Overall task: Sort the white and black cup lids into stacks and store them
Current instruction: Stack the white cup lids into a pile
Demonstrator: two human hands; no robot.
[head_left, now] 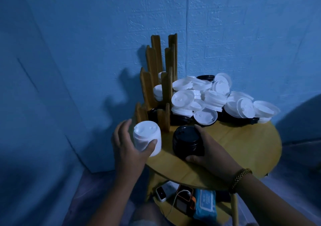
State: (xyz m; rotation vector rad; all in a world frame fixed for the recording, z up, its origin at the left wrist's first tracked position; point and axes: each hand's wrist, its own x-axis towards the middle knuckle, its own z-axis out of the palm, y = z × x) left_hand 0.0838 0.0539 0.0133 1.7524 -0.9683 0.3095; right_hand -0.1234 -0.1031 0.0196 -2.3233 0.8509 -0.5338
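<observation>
Gripping white lid stack [147,136], left hand [127,150] curled round | right hand [214,156] curled round black lid stack [187,141]

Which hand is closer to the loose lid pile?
Right. The right hand, gripping the black stack, sits just in front of the pile; the left hand holds the white stack farther left.

Yellow table [243,144] carries wooden rack [152,79] and heaped lids [213,99].
</observation>
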